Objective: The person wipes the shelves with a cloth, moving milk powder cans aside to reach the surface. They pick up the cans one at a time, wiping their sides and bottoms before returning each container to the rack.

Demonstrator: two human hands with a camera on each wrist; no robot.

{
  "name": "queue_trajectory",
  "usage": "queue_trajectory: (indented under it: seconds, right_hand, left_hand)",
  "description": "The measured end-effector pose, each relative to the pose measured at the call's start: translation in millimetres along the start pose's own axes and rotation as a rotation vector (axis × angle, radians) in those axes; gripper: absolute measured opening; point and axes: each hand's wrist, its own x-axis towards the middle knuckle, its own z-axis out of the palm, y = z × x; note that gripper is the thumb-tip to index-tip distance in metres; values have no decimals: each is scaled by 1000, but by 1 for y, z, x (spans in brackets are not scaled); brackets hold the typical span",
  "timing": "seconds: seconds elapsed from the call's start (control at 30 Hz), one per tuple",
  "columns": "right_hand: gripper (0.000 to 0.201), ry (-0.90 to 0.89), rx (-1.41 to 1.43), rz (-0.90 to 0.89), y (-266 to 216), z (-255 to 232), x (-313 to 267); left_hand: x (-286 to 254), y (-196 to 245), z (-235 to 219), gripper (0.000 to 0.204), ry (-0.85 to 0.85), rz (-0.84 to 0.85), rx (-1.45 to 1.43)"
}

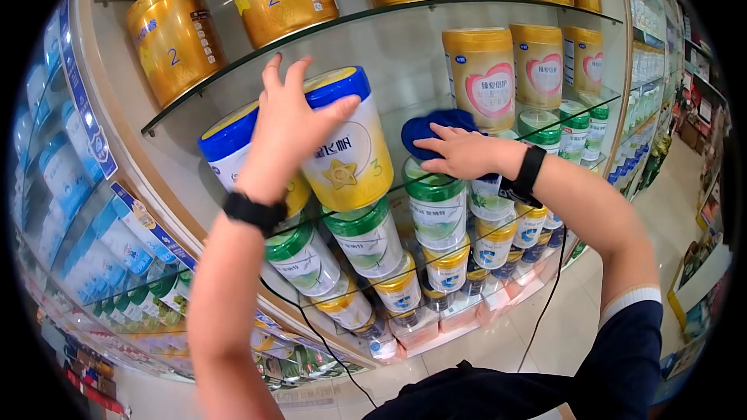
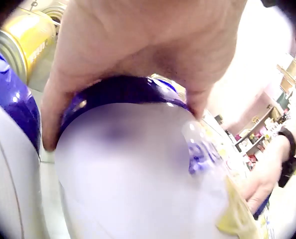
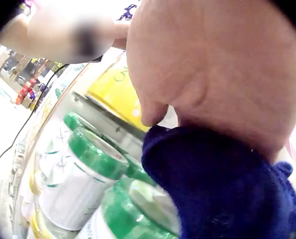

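Observation:
My left hand [image 1: 292, 128] is at the blue lid of a white and yellow milk powder can [image 1: 354, 148] on the glass shelf. In the left wrist view its thumb and fingers straddle the blue lid [image 2: 120, 92] and grip its sides. A second blue-lidded can [image 1: 226, 144] stands close on the left, partly behind that forearm. On the same shelf to the right, my right hand [image 1: 471, 152] rests with straight fingers on a dark blue cloth [image 1: 436, 128]. The cloth [image 3: 222, 184] lies under the palm in the right wrist view and hides most of the fingers.
Gold cans with pink hearts [image 1: 478, 78] stand right of the cloth. More gold cans [image 1: 175, 43] line the shelf above. Below the glass edge are rows of green-lidded cans [image 1: 362, 237]. A black cable [image 1: 327, 346] hangs in front. Another stocked case [image 1: 66, 167] is at the left.

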Motion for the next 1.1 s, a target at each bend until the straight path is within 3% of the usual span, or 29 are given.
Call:
queue_trajectory:
  seconds: [0.07,0.13,0.2,0.27,0.4,0.43,0.47,0.53,0.6,0.73,0.97,1.1]
  right_hand:
    - [58,-172,106,-167,18,-11,32]
    - [55,-268,12,-245,29,-7,61]
    - [57,-339,-311,-301,32,-9,92]
    - [62,-271,-109,-25,5,-27,95]
    - [64,-335,-192,-15,5,-15,160]
    - [67,-272,-142,-65,14,-3,175]
    - [68,-270,-84,-277,58,26,238]
    - [70,-305,92,-411,67,41,261]
    - [70,-343,190,-472,59,37,254]
    - [68,-465,268,-391,11,-11,155]
    - [57,-411,271,-421,4,-17,71]
    - [50,-250,228,-395,13,-8,23]
  left_hand:
    - [-32,-2,15,89,251,141,-58]
    - [-74,-5,35,98,337,170,-96]
    - [-103,-13,60,112,299,63,-194]
    - [-114,-22,82,119,280,-74,-343]
    - [-115,-18,80,124,204,-218,-512]
    - [-115,-16,79,124,182,-242,-496]
    - [-111,-14,79,125,175,-266,-490]
    - [-111,-13,77,125,164,-266,-467]
    - [-108,-13,77,124,158,-277,-478]
    - [-106,-14,80,122,156,-274,-512]
    - [-104,-13,81,119,166,-285,-600]
    - [-104,-12,80,119,155,-291,-616]
